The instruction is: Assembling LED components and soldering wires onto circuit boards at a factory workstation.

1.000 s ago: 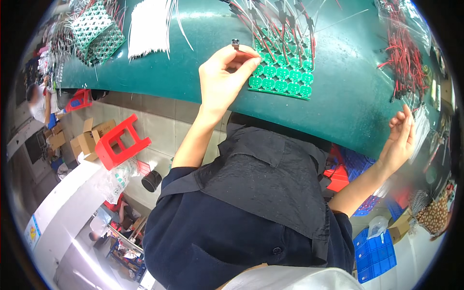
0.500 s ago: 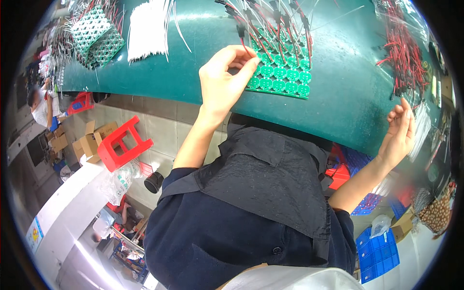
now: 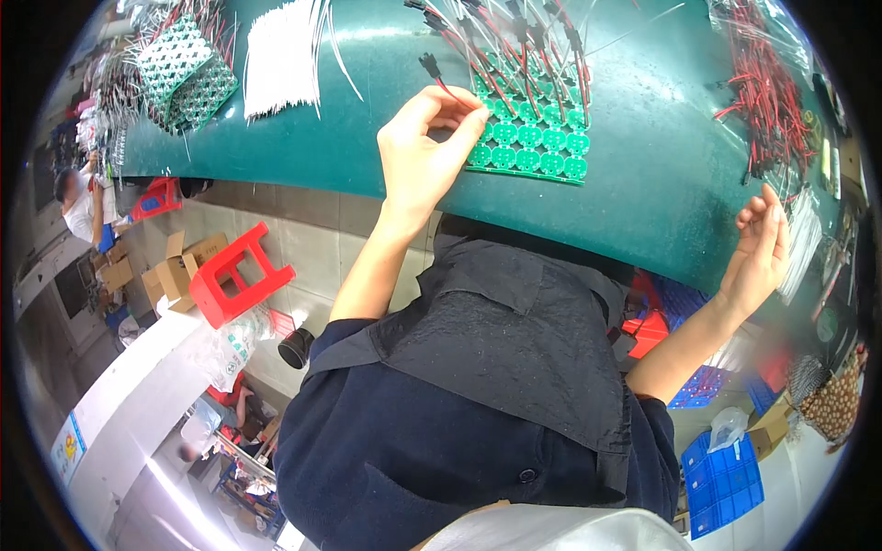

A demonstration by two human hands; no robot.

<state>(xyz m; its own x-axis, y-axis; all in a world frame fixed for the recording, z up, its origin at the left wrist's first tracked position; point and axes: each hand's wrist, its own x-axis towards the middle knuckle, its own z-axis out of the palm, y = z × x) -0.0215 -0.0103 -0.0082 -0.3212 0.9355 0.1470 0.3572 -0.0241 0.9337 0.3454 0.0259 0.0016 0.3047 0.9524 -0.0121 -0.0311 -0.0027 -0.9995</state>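
My left hand (image 3: 424, 151) is closed in a pinch at the left edge of a green circuit board panel (image 3: 528, 158) made of round units. Between its thumb and forefinger is a red and black connector wire (image 3: 447, 89), its black plug sticking up to the left. The pinched wire end is hidden by the fingertips. Several similar connector wires (image 3: 528, 69) stand up from the panel's far rows. At the table's right edge, my right hand (image 3: 759, 246) is open, its fingers loosely bent, beside a bundle of white strips (image 3: 801, 241). I see nothing held in it.
Red and black wires (image 3: 770, 110) lie heaped at the far right. On the left are a stack of wired boards (image 3: 184, 73) and a white strip bundle (image 3: 283, 60). A red stool (image 3: 241, 275) and blue crates (image 3: 721, 482) stand below the green table (image 3: 634, 207).
The plug on the pinched wire has swung left and now leans more. The view has shifted slightly. Both hands stay nearly in place.
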